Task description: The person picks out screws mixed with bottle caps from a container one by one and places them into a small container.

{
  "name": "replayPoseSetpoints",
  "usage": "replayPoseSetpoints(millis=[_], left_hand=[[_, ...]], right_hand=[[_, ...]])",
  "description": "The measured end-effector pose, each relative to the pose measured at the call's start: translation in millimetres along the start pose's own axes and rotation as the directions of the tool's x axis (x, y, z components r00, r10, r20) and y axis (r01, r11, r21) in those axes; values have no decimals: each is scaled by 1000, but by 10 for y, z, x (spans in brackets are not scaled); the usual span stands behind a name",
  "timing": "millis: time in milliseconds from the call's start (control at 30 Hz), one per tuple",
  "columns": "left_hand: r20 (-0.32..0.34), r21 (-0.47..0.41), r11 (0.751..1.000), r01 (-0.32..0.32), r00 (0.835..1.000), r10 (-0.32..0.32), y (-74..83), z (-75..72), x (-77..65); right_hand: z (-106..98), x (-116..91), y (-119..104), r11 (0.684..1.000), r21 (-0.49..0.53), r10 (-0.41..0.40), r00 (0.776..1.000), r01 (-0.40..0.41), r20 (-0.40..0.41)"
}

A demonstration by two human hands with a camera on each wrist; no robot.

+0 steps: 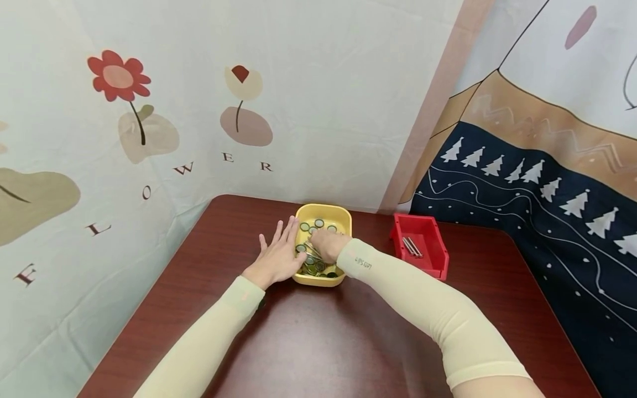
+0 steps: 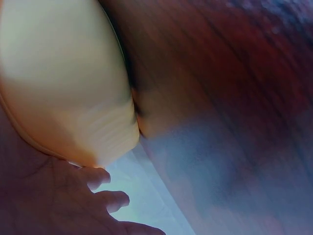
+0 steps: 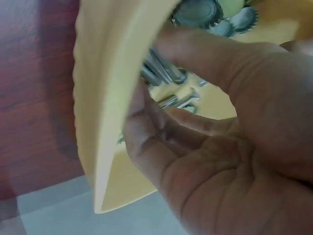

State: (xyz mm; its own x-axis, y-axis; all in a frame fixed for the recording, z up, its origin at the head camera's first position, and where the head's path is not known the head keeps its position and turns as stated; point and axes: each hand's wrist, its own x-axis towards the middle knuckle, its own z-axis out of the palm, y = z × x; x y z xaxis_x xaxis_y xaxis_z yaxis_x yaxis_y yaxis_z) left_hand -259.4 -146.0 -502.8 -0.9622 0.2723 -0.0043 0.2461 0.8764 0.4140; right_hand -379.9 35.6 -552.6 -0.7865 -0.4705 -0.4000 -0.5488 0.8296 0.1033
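Observation:
A yellow plastic tub (image 1: 323,211) holds several bottle caps (image 1: 318,223) with crimped edges and some silver nails. My right hand (image 1: 328,245) reaches down inside it. In the right wrist view, the thumb and fingers of that hand (image 3: 215,117) pinch a few nails (image 3: 159,68); the fingertips are partly hidden by the tub's rim. More nails (image 3: 186,99) and caps (image 3: 198,12) lie around them. My left hand (image 1: 278,257) presses flat along the tub's left side, fingers straight and spread. The left wrist view shows its fingers (image 2: 112,199) against the outer wall (image 2: 73,98).
To the right of the tub, a red bin (image 1: 430,237) stands on the dark reddish-brown table (image 1: 318,342), with several nails (image 1: 412,247) lying in it. A printed cloth (image 1: 318,110) hangs behind the table's far edge, and a dark blue one (image 1: 478,193) at the right.

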Motion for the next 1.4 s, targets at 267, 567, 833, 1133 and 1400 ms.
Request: replayPoseSetpoints(millis=[267, 567, 833, 1133, 1400], left_hand=[[6, 1, 1000, -1, 1000, 1, 4, -6, 6], [6, 5, 1000, -1, 1000, 1, -12, 7, 20], [7, 9, 1000, 7, 1000, -7, -11, 12, 25], [3, 7, 1000, 5, 1000, -5, -8, 6, 29], [9, 0, 1000, 5, 1000, -5, -9, 6, 23]], right_hand=[[31, 69, 153, 997, -54, -64, 996, 61, -56], [-171, -245, 168, 992, 110, -46, 989, 62, -138], [-200, -243, 292, 982, 138, -83, 956, 126, -283], [-712, -971, 130, 942, 309, -52, 964, 134, -259], [-758, -1145, 187, 909, 381, -49, 951, 169, -305]])
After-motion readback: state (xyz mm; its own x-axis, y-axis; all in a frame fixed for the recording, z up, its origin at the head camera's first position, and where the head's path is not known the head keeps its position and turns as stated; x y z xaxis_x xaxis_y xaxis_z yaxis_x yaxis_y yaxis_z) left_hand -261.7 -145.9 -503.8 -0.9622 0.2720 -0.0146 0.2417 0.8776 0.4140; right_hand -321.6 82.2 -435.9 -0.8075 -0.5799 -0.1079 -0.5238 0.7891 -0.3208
